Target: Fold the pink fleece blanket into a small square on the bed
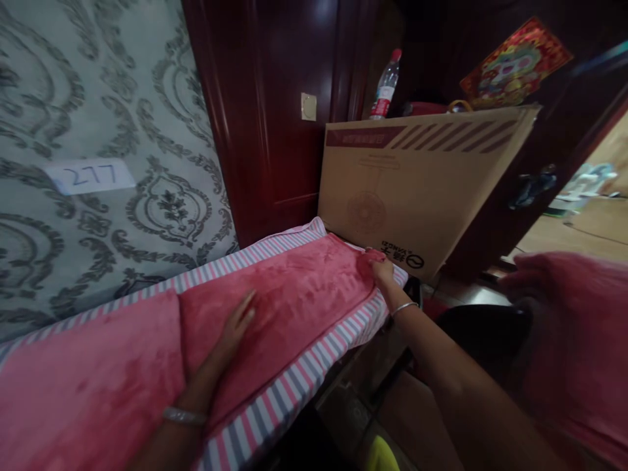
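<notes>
Both forearms are bare, each wrist wearing a thin silver bangle (pixel 184 416), with no sleeves showing.

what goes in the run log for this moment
left hand flat on pink blanket | right hand pinching blanket corner | cardboard box behind

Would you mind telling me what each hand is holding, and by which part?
The right hand grips the pink blanket at its far corner, beside the cardboard box. The left hand lies flat on the blanket, holding nothing.
</notes>
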A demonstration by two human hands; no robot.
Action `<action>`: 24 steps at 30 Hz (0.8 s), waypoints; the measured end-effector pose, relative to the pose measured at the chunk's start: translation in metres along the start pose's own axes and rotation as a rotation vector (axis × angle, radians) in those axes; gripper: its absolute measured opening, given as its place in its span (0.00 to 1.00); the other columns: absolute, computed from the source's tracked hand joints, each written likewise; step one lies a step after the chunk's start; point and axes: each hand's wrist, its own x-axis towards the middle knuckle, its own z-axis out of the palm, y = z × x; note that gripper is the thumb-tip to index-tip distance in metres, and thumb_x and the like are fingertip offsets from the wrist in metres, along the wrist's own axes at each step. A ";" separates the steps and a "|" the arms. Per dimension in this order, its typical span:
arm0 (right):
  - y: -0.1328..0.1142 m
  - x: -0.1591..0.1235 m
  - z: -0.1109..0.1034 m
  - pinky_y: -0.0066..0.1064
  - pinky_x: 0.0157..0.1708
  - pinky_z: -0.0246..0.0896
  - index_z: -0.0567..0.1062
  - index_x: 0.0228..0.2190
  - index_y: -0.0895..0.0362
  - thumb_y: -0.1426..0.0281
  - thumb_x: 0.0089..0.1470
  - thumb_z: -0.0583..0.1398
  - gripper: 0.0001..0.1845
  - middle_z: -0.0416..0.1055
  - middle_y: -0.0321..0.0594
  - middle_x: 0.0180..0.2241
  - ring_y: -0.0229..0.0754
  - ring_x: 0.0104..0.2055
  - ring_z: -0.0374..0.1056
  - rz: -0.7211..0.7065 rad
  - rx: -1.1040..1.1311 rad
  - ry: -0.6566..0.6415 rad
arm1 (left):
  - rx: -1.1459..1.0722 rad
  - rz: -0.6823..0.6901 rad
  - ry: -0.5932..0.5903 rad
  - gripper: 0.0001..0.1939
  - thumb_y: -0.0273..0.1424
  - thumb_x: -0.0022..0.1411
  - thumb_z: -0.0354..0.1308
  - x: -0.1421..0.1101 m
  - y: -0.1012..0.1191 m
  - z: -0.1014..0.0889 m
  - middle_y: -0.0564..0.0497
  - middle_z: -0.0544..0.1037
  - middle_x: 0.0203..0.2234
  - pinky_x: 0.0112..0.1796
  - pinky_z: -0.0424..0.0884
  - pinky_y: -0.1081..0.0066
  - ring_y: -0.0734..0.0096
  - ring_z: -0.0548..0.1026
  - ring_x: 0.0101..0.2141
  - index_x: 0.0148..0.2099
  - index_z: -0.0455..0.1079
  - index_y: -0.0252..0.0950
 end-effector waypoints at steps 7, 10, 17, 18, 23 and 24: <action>-0.065 -0.086 0.058 0.37 0.56 0.63 0.75 0.53 0.59 0.78 0.50 0.58 0.27 0.77 0.44 0.51 0.47 0.51 0.71 -0.399 -0.089 -0.377 | -1.011 -0.304 0.199 0.23 0.46 0.63 0.58 0.011 -0.006 -0.029 0.37 0.78 0.53 0.63 0.62 0.48 0.52 0.75 0.56 0.51 0.72 0.34; -0.059 -0.153 0.067 0.38 0.58 0.62 0.71 0.59 0.58 0.79 0.50 0.55 0.33 0.73 0.46 0.57 0.48 0.57 0.69 -0.722 -0.190 -0.662 | -1.100 -0.357 0.206 0.19 0.43 0.65 0.56 0.009 -0.002 -0.031 0.35 0.79 0.48 0.61 0.65 0.50 0.53 0.78 0.52 0.48 0.71 0.33; -0.019 -0.226 0.061 0.40 0.57 0.63 0.63 0.65 0.59 0.82 0.45 0.55 0.43 0.73 0.49 0.56 0.49 0.57 0.68 -0.790 -0.363 -0.867 | -1.116 -0.391 0.235 0.14 0.37 0.70 0.51 0.007 -0.003 -0.026 0.36 0.79 0.47 0.59 0.67 0.53 0.57 0.79 0.50 0.51 0.68 0.34; -0.017 -0.225 0.060 0.42 0.58 0.62 0.63 0.65 0.61 0.82 0.45 0.55 0.44 0.72 0.51 0.57 0.50 0.58 0.67 -0.785 -0.358 -0.843 | -1.113 -0.390 0.234 0.14 0.36 0.69 0.52 0.007 -0.005 -0.025 0.36 0.79 0.47 0.59 0.67 0.53 0.57 0.79 0.50 0.51 0.68 0.34; -0.031 -0.213 0.059 0.42 0.56 0.64 0.75 0.53 0.59 0.81 0.44 0.54 0.33 0.77 0.49 0.50 0.51 0.53 0.70 -0.743 -0.308 -0.816 | -1.078 -0.366 0.235 0.16 0.32 0.66 0.57 0.007 -0.009 -0.021 0.36 0.79 0.47 0.59 0.66 0.53 0.57 0.78 0.52 0.54 0.68 0.34; -0.038 -0.210 0.058 0.41 0.54 0.66 0.77 0.51 0.59 0.80 0.45 0.54 0.31 0.78 0.48 0.48 0.51 0.51 0.72 -0.730 -0.272 -0.812 | -1.063 -0.367 0.241 0.15 0.32 0.65 0.58 0.007 -0.009 -0.020 0.35 0.79 0.47 0.59 0.67 0.54 0.57 0.78 0.51 0.53 0.69 0.33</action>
